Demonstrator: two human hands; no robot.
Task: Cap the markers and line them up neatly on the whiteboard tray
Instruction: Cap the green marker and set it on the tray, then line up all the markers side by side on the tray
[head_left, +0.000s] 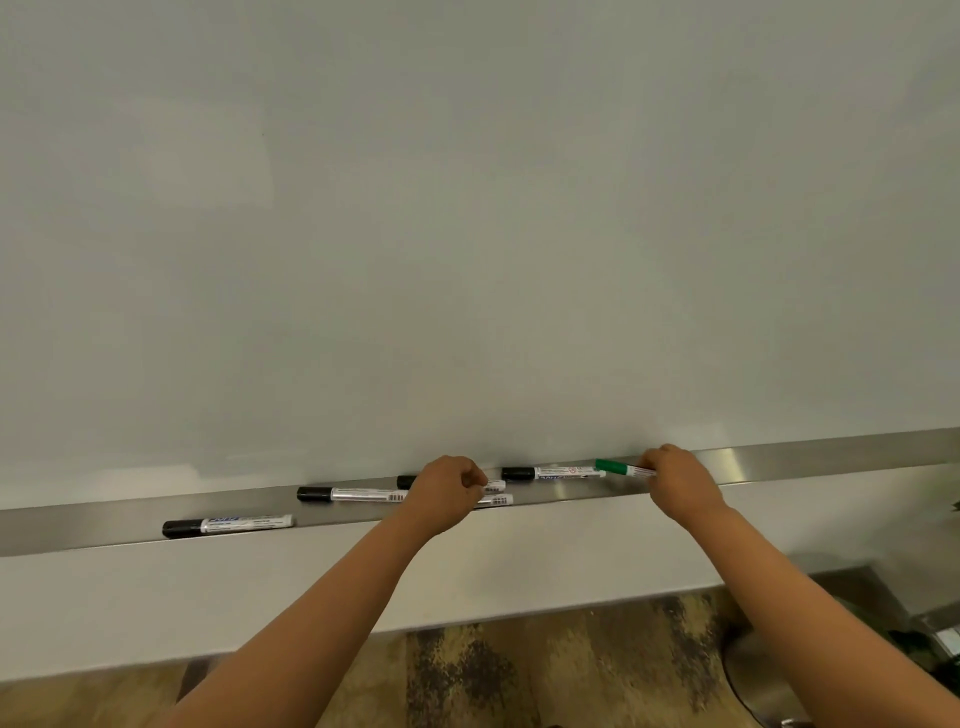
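Note:
A steel whiteboard tray (78, 525) runs across the view below the whiteboard. Several capped black markers lie on it: one at the far left (228, 525), a longer one (353, 494) in the middle, one behind my left hand (408, 481), and one (550, 473) to its right. My left hand (447, 491) is closed over the middle markers and hides part of them. My right hand (675, 480) grips a green-capped marker (621, 468) by its barrel, cap pointing left, just above the tray.
The blank whiteboard (467, 208) fills the upper view. Below the tray is a white panel (260, 597), then patterned brown carpet (493, 675). A dark cable and metal base (748, 670) sit at the lower right.

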